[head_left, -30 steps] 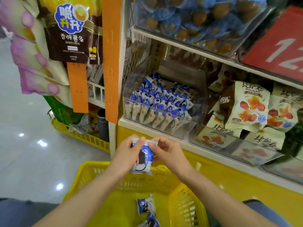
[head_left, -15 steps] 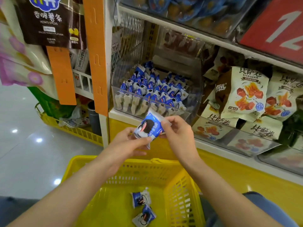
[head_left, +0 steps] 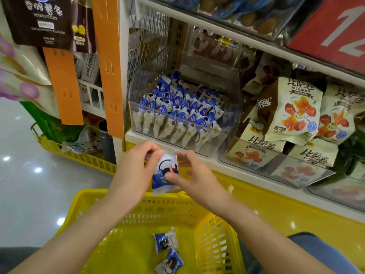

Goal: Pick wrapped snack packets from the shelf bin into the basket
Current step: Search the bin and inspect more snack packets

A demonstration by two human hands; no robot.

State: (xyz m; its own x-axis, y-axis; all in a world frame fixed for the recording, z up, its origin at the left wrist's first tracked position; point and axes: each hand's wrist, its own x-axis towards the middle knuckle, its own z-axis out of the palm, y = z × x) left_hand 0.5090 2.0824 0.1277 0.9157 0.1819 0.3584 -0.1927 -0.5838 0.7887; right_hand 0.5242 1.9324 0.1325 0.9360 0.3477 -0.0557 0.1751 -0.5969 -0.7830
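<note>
You have both hands on one blue-and-white packet (head_left: 165, 165). It hangs upright in the air, over the far rim of the yellow basket (head_left: 215, 240) and just below the front edge of the white shelf (head_left: 227, 168). Your left hand (head_left: 134, 175) grips its top left corner, with the fingers curled in tight against the wrapper. Your right hand (head_left: 194, 179) takes the other side. The thumb presses on the printed front near the middle, and the other fingers are bent round the right edge. How they sit behind the wrapper cannot be seen.

Down on the basket floor lie two more packets (head_left: 165, 241) of the same kind, close together and near the right wall. One lies a little nearer to you than the other.

Straight ahead on the shelf stands the clear bin (head_left: 223, 143). It holds a stock of packets (head_left: 183, 107) standing on end in rows, the front row pressed against the clear wall. Your hands are below the bin's front wall and apart from it.

In the tray just to the right of the bin, cream snack bags (head_left: 292, 109) with orange print are piled. An orange strip (head_left: 107, 66) runs down the post at the shelf's left end. A red sign (head_left: 335, 30) with part of a white number sits at the top right.
</note>
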